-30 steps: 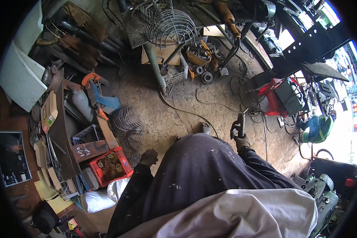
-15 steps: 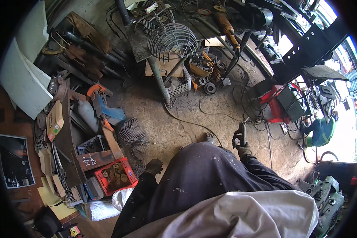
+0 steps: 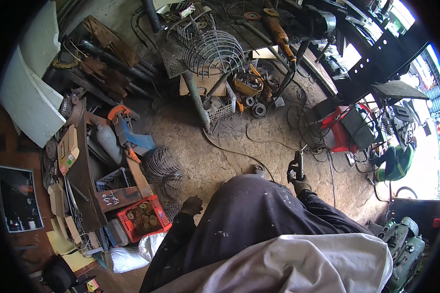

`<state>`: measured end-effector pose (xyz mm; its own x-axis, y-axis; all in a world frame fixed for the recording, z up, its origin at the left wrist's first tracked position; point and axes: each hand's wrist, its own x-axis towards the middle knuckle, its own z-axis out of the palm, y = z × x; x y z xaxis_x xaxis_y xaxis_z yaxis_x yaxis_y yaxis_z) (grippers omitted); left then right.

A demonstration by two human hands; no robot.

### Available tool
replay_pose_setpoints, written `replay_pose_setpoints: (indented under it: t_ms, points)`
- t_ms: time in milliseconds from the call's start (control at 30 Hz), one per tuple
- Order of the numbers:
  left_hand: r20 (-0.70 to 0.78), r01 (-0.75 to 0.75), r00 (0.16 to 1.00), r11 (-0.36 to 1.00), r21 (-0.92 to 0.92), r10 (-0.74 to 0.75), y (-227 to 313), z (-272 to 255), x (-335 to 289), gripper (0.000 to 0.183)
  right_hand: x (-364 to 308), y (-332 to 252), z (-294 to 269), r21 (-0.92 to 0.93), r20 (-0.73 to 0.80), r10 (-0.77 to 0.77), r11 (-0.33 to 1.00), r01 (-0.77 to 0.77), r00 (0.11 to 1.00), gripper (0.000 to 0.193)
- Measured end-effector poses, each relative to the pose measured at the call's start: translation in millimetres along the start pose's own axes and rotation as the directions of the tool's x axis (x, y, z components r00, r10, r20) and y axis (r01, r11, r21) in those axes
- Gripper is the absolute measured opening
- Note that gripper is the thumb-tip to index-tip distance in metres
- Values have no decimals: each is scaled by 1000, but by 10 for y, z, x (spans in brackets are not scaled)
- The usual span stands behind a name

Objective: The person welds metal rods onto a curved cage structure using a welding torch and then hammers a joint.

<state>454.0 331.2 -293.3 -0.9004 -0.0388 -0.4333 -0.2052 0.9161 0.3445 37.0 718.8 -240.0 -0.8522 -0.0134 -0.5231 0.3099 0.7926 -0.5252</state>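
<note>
Right of the frame's centre, the right hand [image 3: 301, 184] has its fingers wrapped around the lower end of a dark, narrow hand tool [image 3: 299, 160], a grip that appears to keep its thin tip pointing toward the top of the frame, clear of the lap. Left of centre, the left hand [image 3: 192, 205] hangs just beside the knee, its fingers seemingly curled; they are too dark to tell whether they pinch anything. Near it are coiled wire rings [image 3: 162, 162], probably nested to save floor space, and, at lower left, a red crate [image 3: 163, 215] whose walls keep loose round parts [image 3: 144, 218] together. At upper centre, a domed wire grille [image 3: 214, 52] rests on the worktop [image 3: 173, 63], perhaps to keep it off the floor, where a cable [image 3: 230, 146] lies slack.
</note>
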Motion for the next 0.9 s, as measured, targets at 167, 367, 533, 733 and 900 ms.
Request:
replay_pose_setpoints:
  t_ms: [167,367,533,733,900]
  points:
    - [70,90,994,995,-41,-87,-28,77,15,30,34,-9,43,54,-2,-6,998,6,1000,44]
    - [49,100,994,994,-43,-98,-58,104,21,30,52,34,63,22,-36,-31,999,32,999,45]
    - [39,52,998,999,-16,-51,0,-35,8,27,32,64,35,-40,-29,-19,999,18,999,47]
    - [8,141,990,983,-116,-141,-8,50,-14,25,28,100,31,-69,-23,5,998,-6,1000,51]
    - [6,116,993,989,-89,-116,59,-72,27,25,37,144,18,-41,-22,-3,999,2,1000,57]
